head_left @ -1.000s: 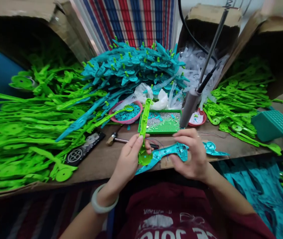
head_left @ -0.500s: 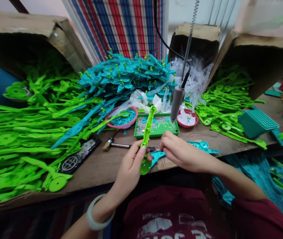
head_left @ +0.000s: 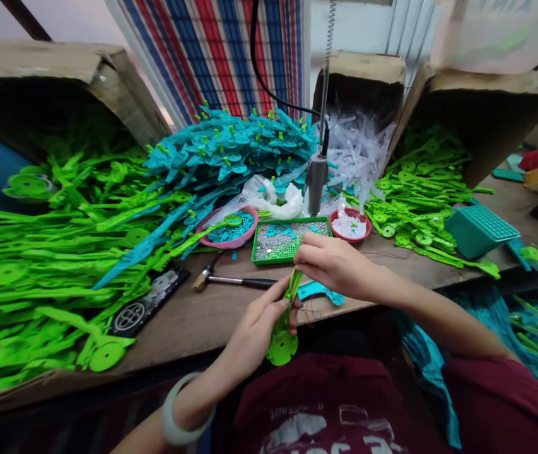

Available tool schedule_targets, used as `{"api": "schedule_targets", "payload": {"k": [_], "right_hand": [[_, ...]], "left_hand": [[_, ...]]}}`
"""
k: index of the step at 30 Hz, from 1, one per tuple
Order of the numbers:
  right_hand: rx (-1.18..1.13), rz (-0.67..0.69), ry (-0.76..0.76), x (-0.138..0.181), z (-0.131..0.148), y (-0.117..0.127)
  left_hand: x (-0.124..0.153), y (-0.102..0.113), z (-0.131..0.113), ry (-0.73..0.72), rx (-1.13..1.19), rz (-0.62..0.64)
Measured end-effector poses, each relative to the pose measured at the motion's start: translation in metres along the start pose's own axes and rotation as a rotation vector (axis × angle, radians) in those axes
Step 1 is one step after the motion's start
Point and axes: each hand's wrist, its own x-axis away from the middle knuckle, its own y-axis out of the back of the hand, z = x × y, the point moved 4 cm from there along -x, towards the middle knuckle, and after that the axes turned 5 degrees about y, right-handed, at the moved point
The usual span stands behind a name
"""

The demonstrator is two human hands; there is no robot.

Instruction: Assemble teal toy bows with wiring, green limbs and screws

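Observation:
My left hand (head_left: 257,328) grips a bright green plastic part (head_left: 283,337) near its round disc end, low at the table's front edge. My right hand (head_left: 332,265) closes its fingers on the upper end of that same green part, just in front of a green tray (head_left: 262,257) of small silver pieces. A teal plastic part (head_left: 318,291) lies on the wooden table (head_left: 202,309) right under my right hand. A hammer (head_left: 231,280) rests just left of my hands.
Piles of green parts (head_left: 36,252) fill the left, teal parts (head_left: 231,151) the back, more green parts (head_left: 420,202) the right. A pink bowl (head_left: 248,234), a red dish (head_left: 363,234), a hanging tool (head_left: 316,176), a teal basket (head_left: 479,230) and cardboard boxes (head_left: 486,107) surround the work spot.
My right hand let go of the teal part and moved onto the top of the green part. The green part came down toward my lap. The view tilted.

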Motion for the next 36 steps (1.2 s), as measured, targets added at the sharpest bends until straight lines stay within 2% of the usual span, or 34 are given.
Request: {"api": "schedule_targets", "payload": {"k": [3,8,11,13,15,16,19,24,26,31,36], "right_hand": [[-0.067,-0.090,-0.062,0.002,0.000,-0.011],[-0.243,-0.358,-0.184,0.013,0.007,-0.029],[-0.548,-0.476,-0.421,0.017,0.000,-0.045],[-0.824,-0.524,-0.585,0.019,-0.006,-0.060],[-0.992,-0.575,-0.668,0.021,-0.010,-0.072],[-1.001,-0.610,-0.678,0.022,-0.011,-0.075],[-0.890,-0.673,-0.648,0.027,-0.011,-0.082],[-1.045,-0.563,-0.597,0.033,-0.015,-0.092],[-1.036,-0.550,-0.578,0.034,-0.018,-0.093],[-0.797,-0.484,-0.508,0.037,-0.021,-0.091],[-0.630,-0.415,-0.309,0.041,-0.020,-0.088]], "left_hand": [[-0.004,-0.005,0.001,-0.020,-0.030,-0.006],[-0.013,-0.008,0.001,-0.047,-0.143,-0.061],[-0.016,-0.008,0.004,-0.159,-0.312,-0.188],[-0.016,-0.009,0.007,-0.296,-0.469,-0.313],[-0.016,-0.011,0.013,-0.426,-0.598,-0.421],[-0.016,-0.012,0.016,-0.464,-0.639,-0.450],[-0.019,-0.011,0.024,-0.472,-0.679,-0.467],[-0.023,-0.004,0.028,-0.380,-0.626,-0.460],[-0.023,-0.003,0.029,-0.375,-0.616,-0.469],[-0.021,-0.004,0.033,-0.406,-0.663,-0.492],[-0.019,-0.001,0.036,-0.312,-0.574,-0.437]]}}
